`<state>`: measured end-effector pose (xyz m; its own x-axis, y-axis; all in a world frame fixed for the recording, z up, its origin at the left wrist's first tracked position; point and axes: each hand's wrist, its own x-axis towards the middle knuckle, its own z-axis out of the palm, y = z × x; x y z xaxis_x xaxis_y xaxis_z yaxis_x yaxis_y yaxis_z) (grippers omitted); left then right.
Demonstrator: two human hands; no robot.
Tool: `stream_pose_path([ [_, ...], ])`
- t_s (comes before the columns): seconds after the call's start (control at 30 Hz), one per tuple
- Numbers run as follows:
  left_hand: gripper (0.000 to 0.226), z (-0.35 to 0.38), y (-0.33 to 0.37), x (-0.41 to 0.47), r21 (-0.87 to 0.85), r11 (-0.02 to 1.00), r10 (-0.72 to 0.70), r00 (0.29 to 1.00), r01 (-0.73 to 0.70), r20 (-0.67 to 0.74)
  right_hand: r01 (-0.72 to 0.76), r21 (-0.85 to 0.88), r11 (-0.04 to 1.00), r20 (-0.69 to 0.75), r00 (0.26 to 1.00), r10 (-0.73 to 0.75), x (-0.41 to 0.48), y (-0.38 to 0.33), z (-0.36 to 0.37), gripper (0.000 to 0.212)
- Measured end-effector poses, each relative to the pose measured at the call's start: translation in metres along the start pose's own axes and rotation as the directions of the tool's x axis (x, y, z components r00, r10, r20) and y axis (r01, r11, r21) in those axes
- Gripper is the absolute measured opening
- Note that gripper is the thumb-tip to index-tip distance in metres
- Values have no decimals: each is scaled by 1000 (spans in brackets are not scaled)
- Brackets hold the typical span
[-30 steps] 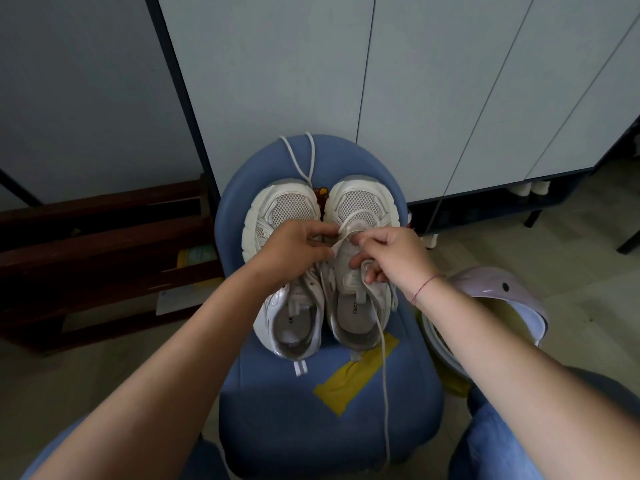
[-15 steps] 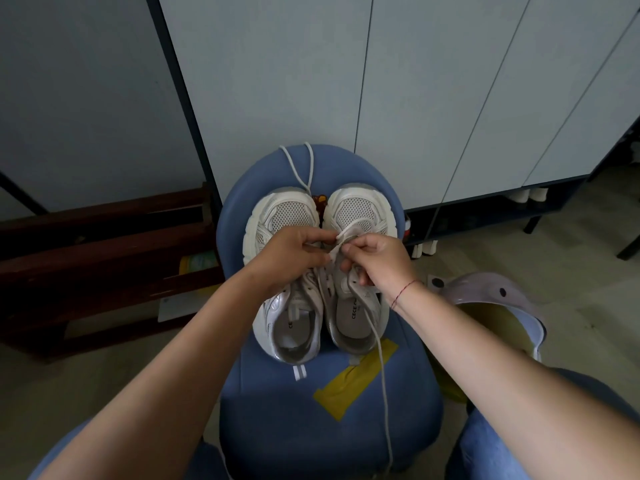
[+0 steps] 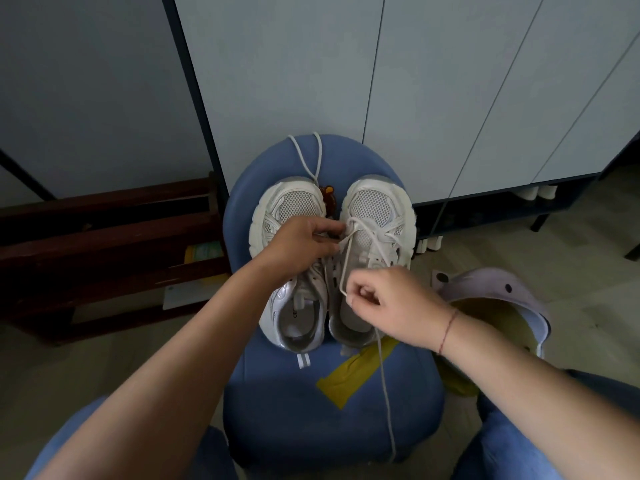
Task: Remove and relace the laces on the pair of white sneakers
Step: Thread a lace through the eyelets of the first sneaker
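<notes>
Sneakers (image 3: 294, 209) are set side by side on a blue chair (image 3: 277, 410), toes pointing away. On the sneaker on the right (image 3: 377, 209), the lace (image 3: 346, 258) is pinched at the toe-end eyelets by the left hand (image 3: 301, 242). A loop of it is pinched in the curled fingers of the right hand (image 3: 391, 303) and drawn toward the heel, and the tail hangs over the seat front. The pull is best made steadily, in line with the eyelet. The shoe should be pressed down so that it is not dragged, and twists should be smoothed out.
</notes>
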<state>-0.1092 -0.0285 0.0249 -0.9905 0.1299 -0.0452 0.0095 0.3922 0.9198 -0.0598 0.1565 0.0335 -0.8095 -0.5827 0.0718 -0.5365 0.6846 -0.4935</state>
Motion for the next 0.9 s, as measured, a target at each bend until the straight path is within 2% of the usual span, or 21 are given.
stream_pose_path([
  [0.1,44,1,0,0,31,1000,5,1000,-5,-4,-109,247,963,74,993,93,-13,3,6,18],
  [0.2,45,3,0,0,93,995,29,999,-28,-16,-245,479,843,141,969,201,-25,4,10,18],
  [0.27,44,5,0,-1,138,990,43,999,-38,-32,-302,523,797,183,953,241,-41,0,23,18],
  [0.37,39,8,3,-4,221,974,71,996,-56,-60,-397,482,781,257,916,307,-75,-13,61,19],
  [0.5,12,15,6,-12,352,930,150,983,-104,-106,-530,522,669,351,848,398,-105,-21,103,25],
  [0.53,12,16,7,-14,372,921,166,980,-114,-112,-547,536,643,358,837,414,-108,-20,108,26],
  [0.63,18,14,9,-20,394,912,165,980,-110,-109,-560,550,619,293,824,485,-104,-15,111,27],
  [0.8,19,11,12,-27,412,906,159,979,-93,-130,-548,366,752,64,821,567,-83,-4,89,34],
  [0.9,19,11,11,-28,412,907,160,978,-92,-134,-494,330,805,-157,812,563,-67,-4,71,34],
])
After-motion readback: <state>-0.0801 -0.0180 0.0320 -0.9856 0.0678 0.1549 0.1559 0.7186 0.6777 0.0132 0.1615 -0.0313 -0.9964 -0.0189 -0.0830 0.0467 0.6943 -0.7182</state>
